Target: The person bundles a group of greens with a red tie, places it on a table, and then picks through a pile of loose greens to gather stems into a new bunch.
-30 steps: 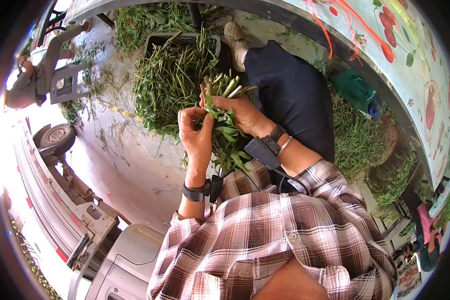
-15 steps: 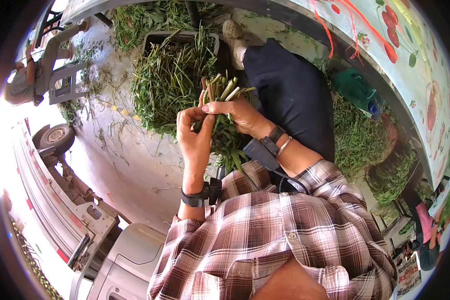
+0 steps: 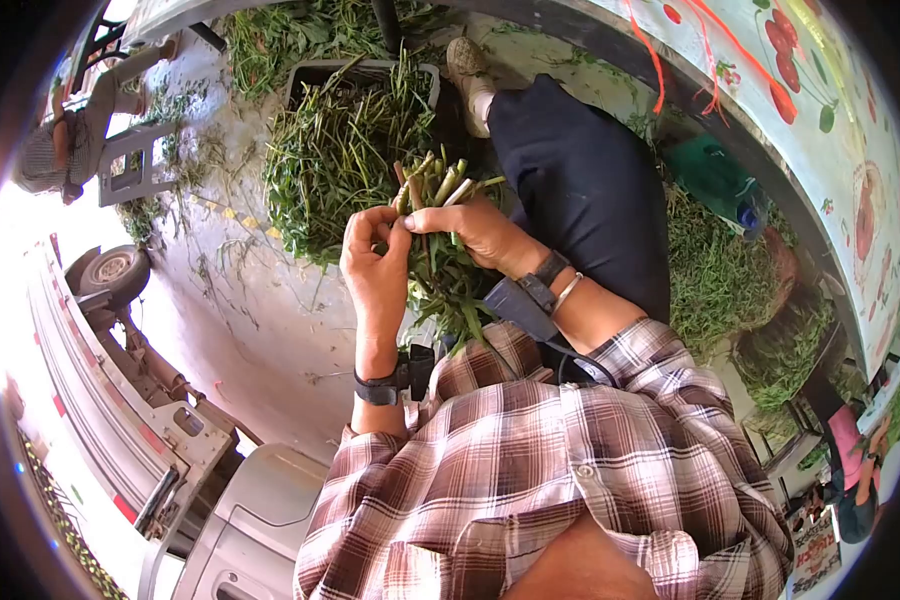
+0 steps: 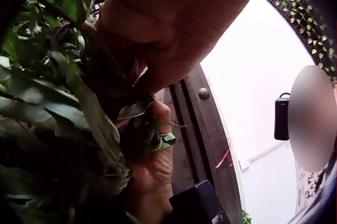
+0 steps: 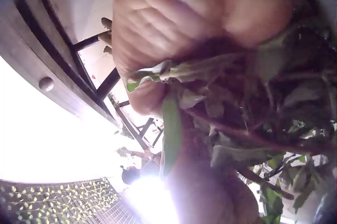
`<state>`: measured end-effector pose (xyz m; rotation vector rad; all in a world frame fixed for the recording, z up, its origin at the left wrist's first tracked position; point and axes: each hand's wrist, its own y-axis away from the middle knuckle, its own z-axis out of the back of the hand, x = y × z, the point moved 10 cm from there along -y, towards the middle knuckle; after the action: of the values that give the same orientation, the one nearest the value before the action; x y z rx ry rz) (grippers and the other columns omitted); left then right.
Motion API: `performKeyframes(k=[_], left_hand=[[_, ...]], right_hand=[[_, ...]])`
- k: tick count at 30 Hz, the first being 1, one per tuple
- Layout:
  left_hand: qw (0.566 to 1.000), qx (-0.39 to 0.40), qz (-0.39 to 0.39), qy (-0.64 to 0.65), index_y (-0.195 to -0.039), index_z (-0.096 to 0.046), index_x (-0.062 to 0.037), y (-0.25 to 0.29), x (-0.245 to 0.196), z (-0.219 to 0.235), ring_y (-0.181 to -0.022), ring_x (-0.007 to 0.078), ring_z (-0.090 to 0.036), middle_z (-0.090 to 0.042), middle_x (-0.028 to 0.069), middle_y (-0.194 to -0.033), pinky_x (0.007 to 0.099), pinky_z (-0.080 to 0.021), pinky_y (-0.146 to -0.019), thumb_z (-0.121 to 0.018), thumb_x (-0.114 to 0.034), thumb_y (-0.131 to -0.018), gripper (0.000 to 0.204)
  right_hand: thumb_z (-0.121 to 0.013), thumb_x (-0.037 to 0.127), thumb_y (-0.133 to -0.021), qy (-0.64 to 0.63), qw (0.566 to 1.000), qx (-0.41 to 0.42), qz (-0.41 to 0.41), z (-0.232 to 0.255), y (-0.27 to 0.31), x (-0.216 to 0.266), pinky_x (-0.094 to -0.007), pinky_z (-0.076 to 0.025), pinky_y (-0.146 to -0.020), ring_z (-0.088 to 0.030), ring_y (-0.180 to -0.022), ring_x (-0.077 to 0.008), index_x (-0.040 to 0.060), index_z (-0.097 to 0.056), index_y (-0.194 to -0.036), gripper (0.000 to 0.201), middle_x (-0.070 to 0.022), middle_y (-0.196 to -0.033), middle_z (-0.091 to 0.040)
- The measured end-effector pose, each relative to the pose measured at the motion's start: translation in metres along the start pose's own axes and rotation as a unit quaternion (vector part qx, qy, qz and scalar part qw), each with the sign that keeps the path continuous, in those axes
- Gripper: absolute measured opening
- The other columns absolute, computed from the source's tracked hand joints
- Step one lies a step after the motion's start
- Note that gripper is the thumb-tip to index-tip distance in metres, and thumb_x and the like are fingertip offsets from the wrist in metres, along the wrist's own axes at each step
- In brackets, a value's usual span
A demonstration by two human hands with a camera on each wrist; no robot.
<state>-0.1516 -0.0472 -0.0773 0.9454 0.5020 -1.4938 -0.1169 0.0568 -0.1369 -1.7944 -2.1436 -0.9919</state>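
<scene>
My right hand (image 3: 485, 235) grips a bunch of leafy green stems (image 3: 450, 188), thumb across them. The cut ends point up and away; the leaves (image 3: 460, 310) hang below toward my lap. Beside it, my left hand (image 3: 375, 265) has thumb and fingertips pinched at a stem on the bunch's left side, right by the right thumb. In the left wrist view, long leaves (image 4: 95, 108) fill the left side and the left hand (image 4: 168, 18) covers the upper part. The right wrist view has the right hand (image 5: 195, 13) above a wilted leaf and reddish stem (image 5: 237, 132).
A crate (image 3: 435, 85) heaped with greens (image 3: 340, 170) stands just ahead. More greens lie under the table (image 3: 710, 270) at right. The patterned tabletop (image 3: 770, 120) is at upper right. A person (image 3: 65, 155) is by a grey stool (image 3: 135, 165); a parked vehicle (image 3: 110, 380) is at left.
My left hand has shifted slightly left and down, away from the leaves and along the bunch's edge. The right hand keeps its grip on the bunch. The far person has moved slightly.
</scene>
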Motion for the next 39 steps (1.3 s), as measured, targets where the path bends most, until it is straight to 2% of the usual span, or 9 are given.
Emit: performKeyframes(k=[8,14,17,20,23,25,30,36,39], left_hand=[[0.994,-0.058,-0.086,-0.028,-0.086,-0.055,-0.0011,0.004,-0.011,0.007,-0.070,0.0118,-0.045,-0.045,0.0041,-0.083,0.0255,-0.041,-0.065,-0.055,-0.003,-0.081,0.006],[0.954,-0.132,0.052,0.264,-0.098,-0.046,-0.0022,-0.007,0.029,0.043,-0.075,0.0169,-0.057,-0.053,0.0094,-0.084,0.0321,-0.053,-0.072,-0.042,-0.009,-0.090,0.011],[0.920,-0.250,0.038,0.300,-0.098,-0.047,-0.0020,-0.009,0.037,0.096,-0.070,0.0169,-0.057,-0.053,0.0091,-0.083,0.0312,-0.052,-0.067,-0.044,-0.011,-0.091,0.012],[0.932,-0.307,0.005,0.193,-0.100,-0.047,-0.0016,-0.008,0.038,0.156,-0.066,0.0164,-0.056,-0.052,0.0089,-0.081,0.0300,-0.051,-0.061,-0.044,-0.012,-0.092,0.013],[0.901,-0.413,-0.059,0.122,-0.100,-0.051,-0.0002,0.008,0.021,0.201,-0.067,0.0151,-0.056,-0.054,0.0082,-0.081,0.0273,-0.048,-0.057,-0.043,-0.011,-0.093,0.015],[0.950,-0.306,-0.059,-0.007,-0.100,-0.056,0.0018,-0.002,0.004,0.183,-0.068,0.0130,-0.056,-0.057,0.0072,-0.082,0.0246,-0.046,-0.057,-0.044,-0.009,-0.092,0.017],[0.995,-0.005,-0.095,0.005,-0.091,-0.064,-0.0011,0.012,-0.013,0.039,-0.063,0.0083,-0.052,-0.054,0.0019,-0.076,0.0212,-0.043,-0.058,-0.061,-0.001,-0.081,0.011],[0.998,0.015,0.021,0.052,-0.093,-0.061,0.0008,0.024,0.007,0.005,-0.069,0.0050,-0.049,-0.056,-0.0014,-0.078,0.0179,-0.041,-0.061,-0.061,-0.009,-0.085,0.012],[0.999,0.008,-0.011,0.042,-0.093,-0.061,0.0008,0.024,-0.001,0.000,-0.068,0.0038,-0.048,-0.055,-0.0026,-0.076,0.0175,-0.040,-0.060,-0.060,-0.010,-0.086,0.013]], right_hand=[[-0.063,0.003,-0.071,0.014,1.000,0.003,0.016,-0.002,-0.001,0.002,-0.0246,-0.045,-0.072,-0.057,-0.078,-0.0103,0.0027,-0.062,-0.087,0.016,-0.0009,-0.083,-0.062],[-0.062,0.002,-0.071,0.005,0.998,-0.052,0.044,0.010,0.001,0.015,-0.0265,-0.045,-0.070,-0.057,-0.072,-0.0113,0.0029,-0.061,-0.078,0.007,-0.0026,-0.078,-0.062],[-0.063,0.002,-0.070,0.003,0.997,-0.059,0.054,0.011,0.000,0.015,-0.0259,-0.044,-0.068,-0.056,-0.070,-0.0117,0.0034,-0.061,-0.078,0.009,-0.0015,-0.075,-0.061],[-0.064,0.005,-0.071,0.050,0.994,-0.075,0.061,0.023,-0.005,0.009,-0.0263,-0.045,-0.073,-0.057,-0.075,-0.0111,0.0043,-0.060,-0.088,0.018,-0.0018,-0.080,-0.062],[-0.065,0.003,-0.071,0.048,0.988,-0.135,0.063,0.037,-0.005,0.005,-0.0252,-0.045,-0.071,-0.057,-0.074,-0.0095,0.0046,-0.061,-0.086,0.016,-0.0001,-0.080,-0.061],[-0.066,0.004,-0.072,0.040,0.989,-0.124,0.070,0.038,-0.008,0.002,-0.0245,-0.045,-0.070,-0.056,-0.073,-0.0086,0.0041,-0.062,-0.085,0.013,0.0003,-0.079,-0.061],[-0.071,0.005,-0.071,-0.044,0.996,-0.080,0.007,0.022,-0.005,-0.003,-0.0247,-0.046,-0.069,-0.055,-0.075,-0.0081,0.0036,-0.061,-0.083,0.016,0.0016,-0.080,-0.060],[-0.066,0.014,-0.081,-0.049,0.998,-0.024,0.021,0.014,-0.006,-0.003,-0.0240,-0.047,-0.072,-0.056,-0.078,-0.0082,0.0040,-0.060,-0.094,0.017,-0.0007,-0.084,-0.061],[-0.064,0.021,-0.084,-0.040,0.999,-0.004,0.032,0.012,-0.010,-0.006,-0.0251,-0.046,-0.074,-0.056,-0.081,-0.0087,0.0044,-0.059,-0.097,0.022,-0.0012,-0.086,-0.061]])
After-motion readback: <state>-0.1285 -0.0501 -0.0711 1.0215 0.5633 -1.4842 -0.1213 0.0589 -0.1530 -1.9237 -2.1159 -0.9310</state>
